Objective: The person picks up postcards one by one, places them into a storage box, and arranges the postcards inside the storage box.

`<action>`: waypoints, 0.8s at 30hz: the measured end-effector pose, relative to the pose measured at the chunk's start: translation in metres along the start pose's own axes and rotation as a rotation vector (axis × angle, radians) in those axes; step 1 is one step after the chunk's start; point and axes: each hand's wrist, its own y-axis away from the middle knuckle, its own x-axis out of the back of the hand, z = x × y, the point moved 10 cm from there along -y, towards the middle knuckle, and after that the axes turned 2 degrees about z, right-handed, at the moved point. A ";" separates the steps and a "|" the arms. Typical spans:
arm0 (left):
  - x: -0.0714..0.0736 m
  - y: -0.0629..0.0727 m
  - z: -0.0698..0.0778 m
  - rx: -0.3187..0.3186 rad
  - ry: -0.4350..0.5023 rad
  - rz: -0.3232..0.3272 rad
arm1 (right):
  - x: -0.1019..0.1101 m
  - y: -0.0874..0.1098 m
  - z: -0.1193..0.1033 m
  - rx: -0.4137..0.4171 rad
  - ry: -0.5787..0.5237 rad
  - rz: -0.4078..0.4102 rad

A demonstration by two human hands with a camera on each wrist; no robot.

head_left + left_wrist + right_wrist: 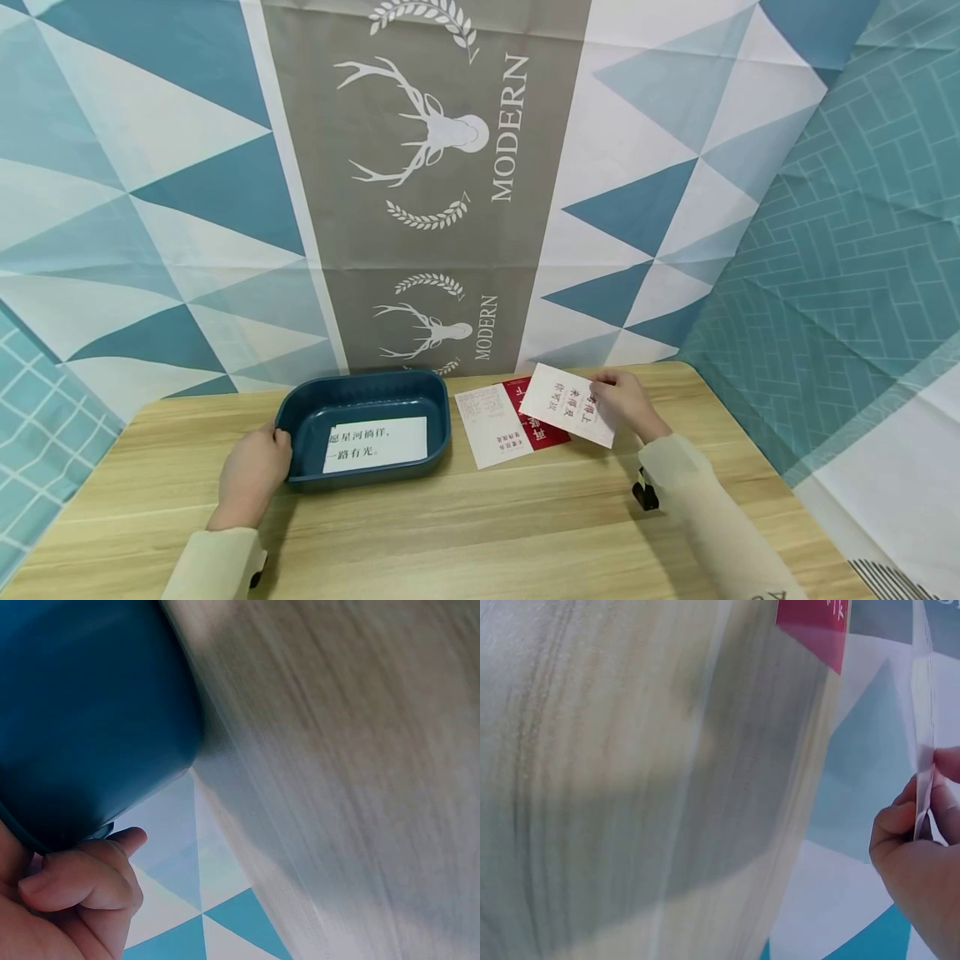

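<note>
Grip of the left hand point(255, 467) is curled on the left rim of the dark blue, rounded rectangular tray point(360, 402), which rests on the wood-grain counter point(487, 533). White rectangular card with black lettering point(381, 447) lies inside. Grip of the right hand point(628, 405) pinches a white rectangular card with red lettering point(557, 402), held tilted above the red-and-white printed paper point(489, 432).

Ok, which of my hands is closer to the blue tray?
Left. Your left hand grips the left end of the blue tray; your right hand is well off to the tray's right, holding a white printed card.
</note>
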 end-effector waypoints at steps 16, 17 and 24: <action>0.000 0.000 0.000 0.005 -0.008 0.009 | -0.017 0.009 -0.042 0.142 -0.008 -0.139; 0.000 0.000 0.000 0.006 -0.009 0.009 | -0.018 0.010 -0.044 0.146 -0.004 -0.139; -0.001 -0.002 -0.002 0.002 -0.011 0.007 | -0.022 0.013 -0.052 0.174 0.023 -0.157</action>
